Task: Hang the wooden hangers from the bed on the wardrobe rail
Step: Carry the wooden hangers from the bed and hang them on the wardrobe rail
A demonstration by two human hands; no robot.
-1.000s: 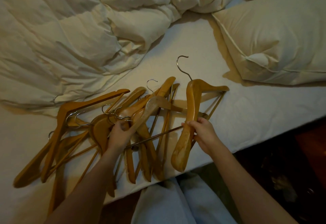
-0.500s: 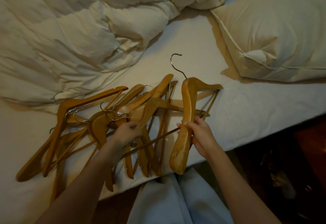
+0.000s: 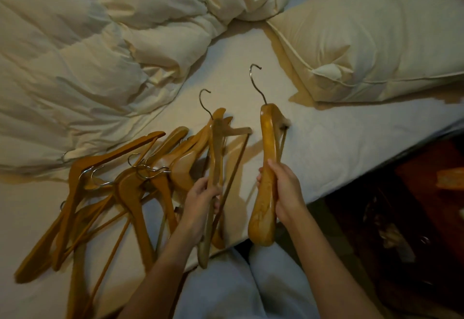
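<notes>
A pile of several wooden hangers (image 3: pixel 120 193) with metal hooks lies on the white bed sheet (image 3: pixel 339 148) near its front edge. My right hand (image 3: pixel 283 190) grips one wooden hanger (image 3: pixel 267 168) by its lower arm and holds it edge-on above the sheet, hook pointing away from me. My left hand (image 3: pixel 200 200) is closed around a second wooden hanger (image 3: pixel 216 158), lifted from the pile's right side, its hook up and its trouser bar slanting right. The wardrobe rail is out of view.
A rumpled cream duvet (image 3: pixel 88 55) covers the bed's far left. A pillow (image 3: pixel 376 37) lies at the far right. My legs in pale trousers (image 3: pixel 238 288) press against the bed edge. Dark floor with scattered items (image 3: pixel 401 218) lies to the right.
My left hand has taken one hanger out of the pile and raised it. My right hand has lifted its hanger away from the pile, to the right, turning it edge-on.
</notes>
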